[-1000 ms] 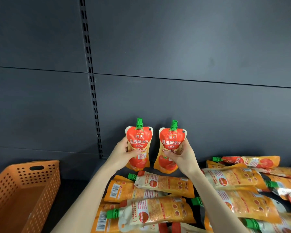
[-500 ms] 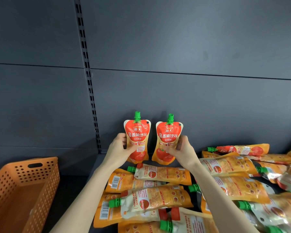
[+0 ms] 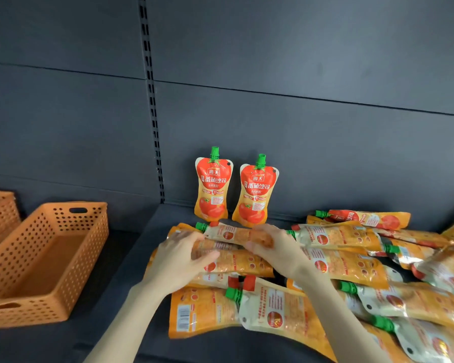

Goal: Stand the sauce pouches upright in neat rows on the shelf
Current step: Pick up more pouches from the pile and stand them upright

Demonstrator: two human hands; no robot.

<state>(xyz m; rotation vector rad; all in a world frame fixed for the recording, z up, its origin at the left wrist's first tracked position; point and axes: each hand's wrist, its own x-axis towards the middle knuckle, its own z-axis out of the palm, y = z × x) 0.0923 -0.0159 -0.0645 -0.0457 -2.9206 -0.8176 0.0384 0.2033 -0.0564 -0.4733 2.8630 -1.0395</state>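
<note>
Shelf, mid-restock | my left hand fingers spread loose over the flat pile; right hand blurred, grip unclear | two pouches stand at the back panel | risk: a dragged pouch topples them.

Dark grey shelving bay in soft, even light.
A slotted upright is running down the back wall, with panel seams crossing on both sides of it. Left of the upright a basket is sitting on the shelf, and a second basket is peeking in farther left.
</note>
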